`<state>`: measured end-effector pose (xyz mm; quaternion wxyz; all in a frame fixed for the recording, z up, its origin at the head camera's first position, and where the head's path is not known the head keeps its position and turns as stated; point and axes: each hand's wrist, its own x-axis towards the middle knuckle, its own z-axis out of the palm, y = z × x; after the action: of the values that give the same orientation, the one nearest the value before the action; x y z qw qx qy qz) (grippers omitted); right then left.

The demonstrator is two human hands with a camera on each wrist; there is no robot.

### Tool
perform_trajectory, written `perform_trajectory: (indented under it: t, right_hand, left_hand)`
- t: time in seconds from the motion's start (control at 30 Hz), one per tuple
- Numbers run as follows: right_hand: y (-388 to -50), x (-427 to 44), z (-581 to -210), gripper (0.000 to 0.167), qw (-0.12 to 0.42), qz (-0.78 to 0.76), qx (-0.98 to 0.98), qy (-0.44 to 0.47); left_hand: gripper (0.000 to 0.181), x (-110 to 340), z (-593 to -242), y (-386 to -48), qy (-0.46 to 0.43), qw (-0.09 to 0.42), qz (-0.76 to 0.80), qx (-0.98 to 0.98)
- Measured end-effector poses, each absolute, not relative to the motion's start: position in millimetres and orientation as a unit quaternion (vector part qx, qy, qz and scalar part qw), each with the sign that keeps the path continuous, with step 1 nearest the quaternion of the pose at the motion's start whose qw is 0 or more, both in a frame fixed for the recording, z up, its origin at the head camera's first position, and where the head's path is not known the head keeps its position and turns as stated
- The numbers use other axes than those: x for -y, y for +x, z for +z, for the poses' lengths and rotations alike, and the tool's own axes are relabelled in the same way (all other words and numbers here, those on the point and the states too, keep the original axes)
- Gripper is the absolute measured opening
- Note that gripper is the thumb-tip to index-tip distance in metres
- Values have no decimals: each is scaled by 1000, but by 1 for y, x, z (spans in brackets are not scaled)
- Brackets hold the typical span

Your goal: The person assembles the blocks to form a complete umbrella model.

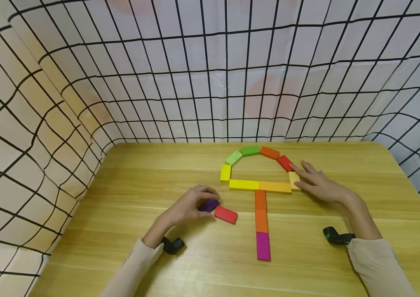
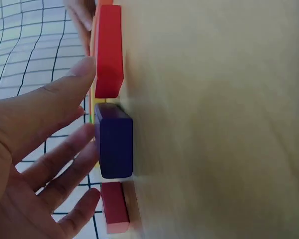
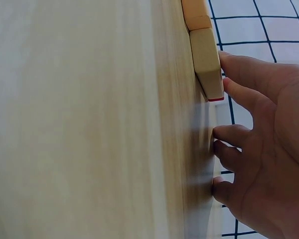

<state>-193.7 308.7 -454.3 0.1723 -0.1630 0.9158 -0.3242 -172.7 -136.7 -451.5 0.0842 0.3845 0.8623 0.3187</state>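
My left hand point(image 1: 191, 204) is loosely curved beside a dark purple block point(image 1: 210, 205). In the left wrist view the fingers of the hand point(image 2: 35, 144) lie along the far side of the purple block point(image 2: 115, 147), and the thumb, not closed on it, is near a red block point(image 2: 109, 52). That red block point(image 1: 226, 215) lies flat just right of the hand. A darker red block point(image 2: 114, 206) shows below the purple one. My right hand point(image 1: 319, 183), fingers spread, touches the cream block point(image 1: 294, 181); its fingertips reach the red block point(image 1: 285, 163) of the arch.
Blocks form an arch with yellow point(image 1: 226, 173), light green point(image 1: 233, 158), green point(image 1: 250, 151) and orange point(image 1: 269, 152) pieces. Beneath it run a yellow bar point(image 1: 244, 184) and light orange bar point(image 1: 275, 187), with a column of orange point(image 1: 261, 199) and magenta point(image 1: 263, 246) blocks. A grid-patterned cloth borders the wooden table point(image 1: 120, 194).
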Motion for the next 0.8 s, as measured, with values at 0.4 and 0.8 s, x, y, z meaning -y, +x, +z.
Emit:
perform_trajectory:
  t: [0.4, 0.8]
  right_hand:
    - [-196, -311, -458, 71, 170, -320, -918, -161]
    - [-195, -312, -459, 71, 169, -325, -916, -163]
  left_hand:
    - [32, 124, -456, -168, 422, 32, 267, -866]
    - [38, 120, -458, -169, 430, 77, 305, -846]
